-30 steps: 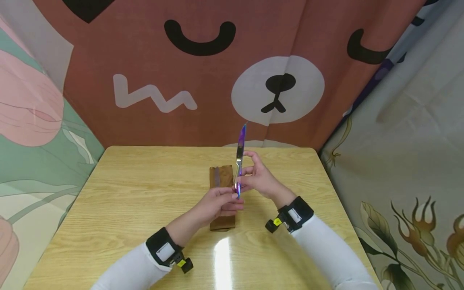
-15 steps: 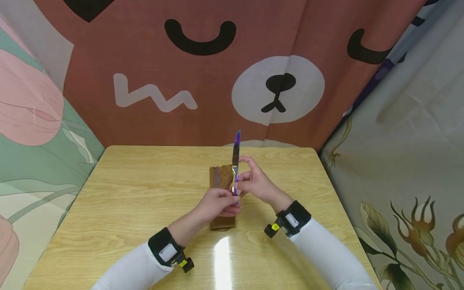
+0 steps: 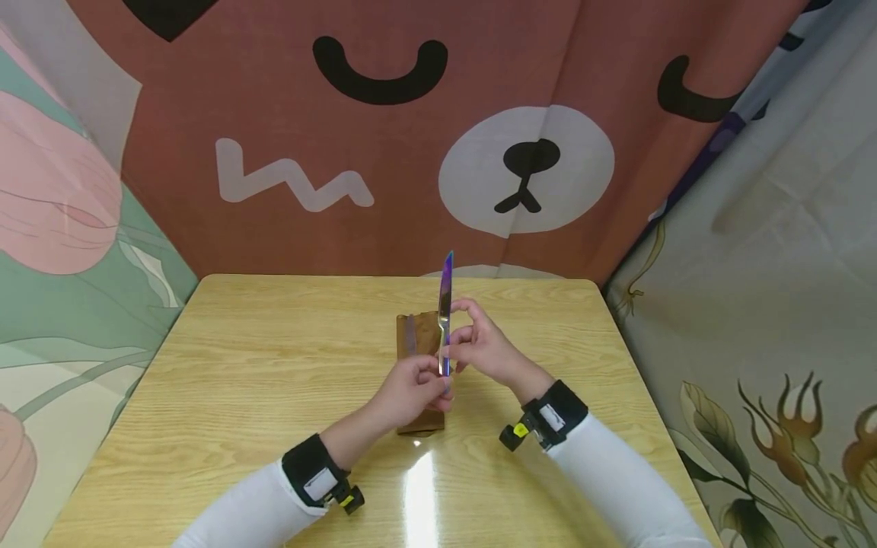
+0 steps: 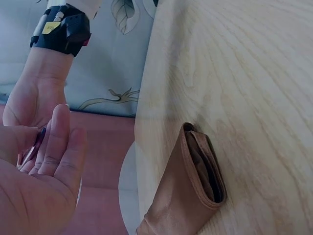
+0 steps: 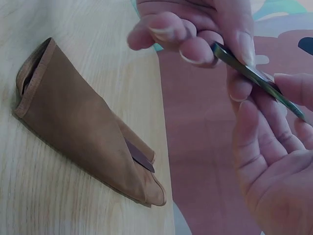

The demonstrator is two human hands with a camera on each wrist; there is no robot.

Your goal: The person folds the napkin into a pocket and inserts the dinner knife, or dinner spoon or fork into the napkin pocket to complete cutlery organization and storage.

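Note:
A knife [image 3: 446, 293] with a shiny iridescent purple-blue finish stands almost upright above the table, blade tip up. Near the bottom of its handle my left hand [image 3: 409, 392] pinches it between thumb and fingers. Higher up the handle, the thumb and fingers of my right hand [image 3: 488, 348] also hold it, with the index finger bent near the blade's base. The right wrist view shows the knife [image 5: 264, 85] edge-on between both hands. Behind and below the hands lies a folded brown pouch [image 3: 426, 329], partly covered by my left hand in the head view.
The pouch [image 5: 78, 112] has an opening at one end and a dark strap [image 5: 141, 157] near the other. Beneath it is a light wooden table [image 3: 274, 335]. A brown curtain [image 3: 288, 236] with a bear face hangs behind the table's far edge.
The knife has moved slightly left and down and now leans less to the right. Both hands have shifted a little with it. The pouch has stayed in place.

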